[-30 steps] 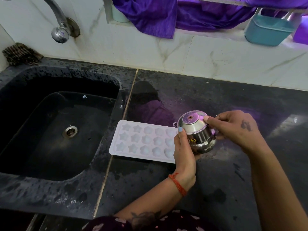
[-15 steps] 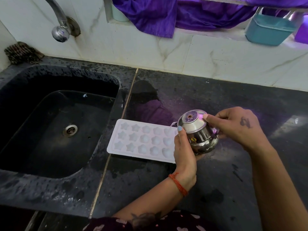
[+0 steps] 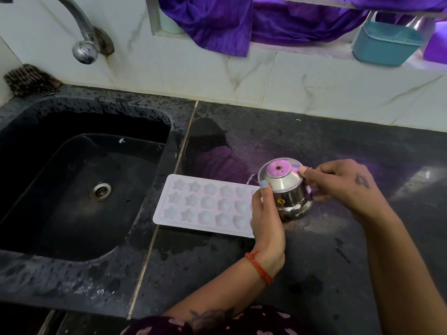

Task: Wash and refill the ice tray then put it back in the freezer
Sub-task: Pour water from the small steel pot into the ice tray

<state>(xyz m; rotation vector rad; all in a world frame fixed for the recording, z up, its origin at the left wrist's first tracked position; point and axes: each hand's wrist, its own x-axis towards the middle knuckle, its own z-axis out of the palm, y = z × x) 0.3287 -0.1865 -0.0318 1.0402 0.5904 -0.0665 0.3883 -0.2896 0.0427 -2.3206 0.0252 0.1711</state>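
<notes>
- The white ice tray (image 3: 205,205) lies flat on the black counter (image 3: 314,274), its left end just beside the seam where the counter meets the sink's (image 3: 79,180) surround; its right end is hidden behind the left hand.
- The tray's moulds run in three rows — stars toward the sink end, rounder shapes farther right.
- A small steel pot (image 3: 286,189) is tipped over the tray's right end, its flat bottom turned up toward the camera and lit purple. A thin stream falls from its lower edge toward the tray.
- The left hand (image 3: 266,218) grips the pot from the near side, thumb pressed up against its slope, fingers curled beneath.
- The right hand (image 3: 338,184) holds the pot's far side, a fingertip resting at the rim of the upturned bottom, other fingers curled round the body.
- An orange thread (image 3: 258,267) circles the left wrist.
- Behind the sink a metal tap (image 3: 83,42) juts from the marble wall, with a scrubber (image 3: 29,79) at the sink's back-left corner.
- On the ledge above — a purple cloth (image 3: 217,22) and a teal tub (image 3: 387,43).
</notes>
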